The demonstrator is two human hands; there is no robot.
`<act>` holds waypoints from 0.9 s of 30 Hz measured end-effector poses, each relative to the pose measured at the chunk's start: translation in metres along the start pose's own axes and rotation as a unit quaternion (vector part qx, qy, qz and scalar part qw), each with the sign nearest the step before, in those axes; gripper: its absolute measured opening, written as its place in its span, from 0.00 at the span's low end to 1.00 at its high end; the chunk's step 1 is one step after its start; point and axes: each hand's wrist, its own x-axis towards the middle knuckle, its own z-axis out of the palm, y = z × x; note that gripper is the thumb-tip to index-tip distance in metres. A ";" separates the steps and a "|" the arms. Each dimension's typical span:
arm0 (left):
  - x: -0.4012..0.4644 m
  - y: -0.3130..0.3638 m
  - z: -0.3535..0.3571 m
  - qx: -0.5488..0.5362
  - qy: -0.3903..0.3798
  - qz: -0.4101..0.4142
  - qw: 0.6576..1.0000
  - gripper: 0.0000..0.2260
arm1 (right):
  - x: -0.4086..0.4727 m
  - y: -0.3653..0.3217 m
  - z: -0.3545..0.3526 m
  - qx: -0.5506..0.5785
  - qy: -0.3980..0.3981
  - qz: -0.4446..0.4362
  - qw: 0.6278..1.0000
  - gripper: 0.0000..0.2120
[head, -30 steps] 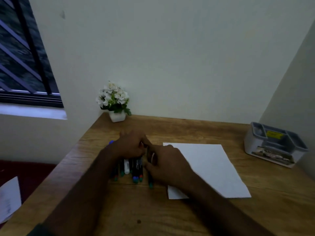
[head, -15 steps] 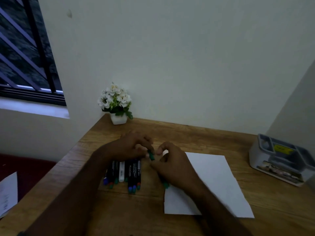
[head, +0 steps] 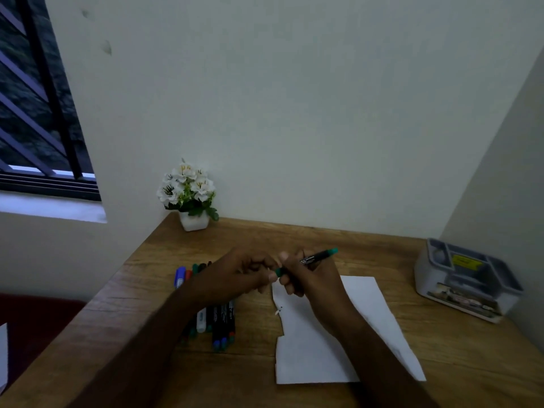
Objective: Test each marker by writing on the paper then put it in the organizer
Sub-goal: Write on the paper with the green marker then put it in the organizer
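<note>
The green-capped marker (head: 316, 257) is being gripped around its black barrel by the curled fingers of the right hand (head: 306, 278), its far green end pointing up and away, while the green cap (head: 279, 271) at the near end is being pinched by the fingertips of the left hand (head: 244, 273); the two hands are being held close together above the worktop (head: 441, 348), probably so that the cap can be pulled off before any writing is done. The marker is being kept just over the far left corner of the sheet of paper (head: 368, 313), which is lying flat below the right forearm, ready for the test stroke. The remaining markers (head: 220, 319) are being left in a row just beside the paper, partly hidden under the left wrist, within easy reach. The grey organizer (head: 465, 278) is standing well apart at the right edge of the worktop, and no marker can be made out in it. A potted white flower (head: 188, 192) is sitting in the far corner.
</note>
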 end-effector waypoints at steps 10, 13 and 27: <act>-0.001 0.013 0.006 -0.115 -0.067 0.027 0.991 0.11 | 0.003 -0.010 -0.018 0.025 -0.092 0.006 0.995 0.13; -0.005 0.010 0.000 -0.153 -0.117 -0.008 0.981 0.18 | 0.004 -0.014 -0.024 0.063 -0.068 0.002 0.996 0.14; 0.039 -0.046 0.017 0.246 0.073 -0.094 0.962 0.04 | -0.001 0.037 -0.017 -0.125 0.115 0.045 0.985 0.12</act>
